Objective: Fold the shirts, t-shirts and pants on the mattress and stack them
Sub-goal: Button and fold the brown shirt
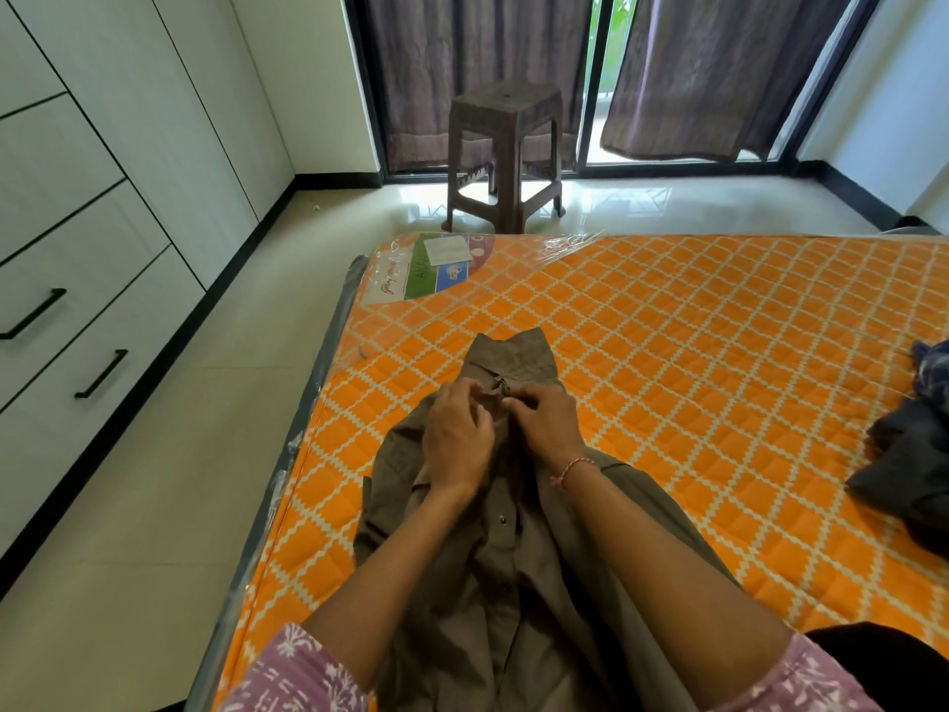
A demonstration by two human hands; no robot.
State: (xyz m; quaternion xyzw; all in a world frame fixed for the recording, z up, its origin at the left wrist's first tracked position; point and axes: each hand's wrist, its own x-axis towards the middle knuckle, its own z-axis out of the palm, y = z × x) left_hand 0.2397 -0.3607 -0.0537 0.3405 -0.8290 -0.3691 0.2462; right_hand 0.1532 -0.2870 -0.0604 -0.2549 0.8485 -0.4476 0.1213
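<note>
An olive-brown button shirt [493,583] lies lengthwise on the orange patterned mattress [693,352], collar end pointing away from me. My left hand [457,439] and my right hand [547,423] sit side by side on the shirt's upper front, fingers curled and pinching the placket near the top button. A heap of dark clothes [909,465] lies at the mattress's right edge, with a blue checked piece [932,372] on its far side.
A brown plastic stool [506,151] stands on the shiny floor beyond the mattress, before dark curtains [693,69]. White wardrobe drawers [77,249] with black handles run along the left wall. A strip of floor separates them from the mattress.
</note>
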